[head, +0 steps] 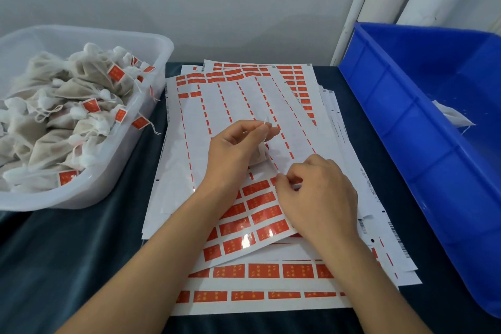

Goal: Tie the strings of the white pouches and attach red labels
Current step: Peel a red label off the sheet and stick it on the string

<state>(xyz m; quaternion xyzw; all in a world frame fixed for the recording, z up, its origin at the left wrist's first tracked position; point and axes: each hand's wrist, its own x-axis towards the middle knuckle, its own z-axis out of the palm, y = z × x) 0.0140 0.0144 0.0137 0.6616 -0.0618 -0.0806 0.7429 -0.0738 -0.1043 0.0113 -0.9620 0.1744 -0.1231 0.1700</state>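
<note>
Your left hand [238, 149] is closed around a small white pouch [259, 156], with its string [265, 123] pinched up between thumb and fingertips, so the pouch hangs just under your palm above the middle of the label sheets [233, 106]. Your right hand [317, 195] sits just beside it toward the near right, fingers curled down and pinching at a red label [273, 180] on the top sheet; whether the label has lifted off, you cannot tell. The sheets lie fanned in a stack across the middle of the dark desk [81, 252]. At the desk's left edge stands a clear tub [160, 49] heaped with tied, labelled pouches. Along the right edge sits a blue bin [406, 106] with one white pouch inside.
</note>
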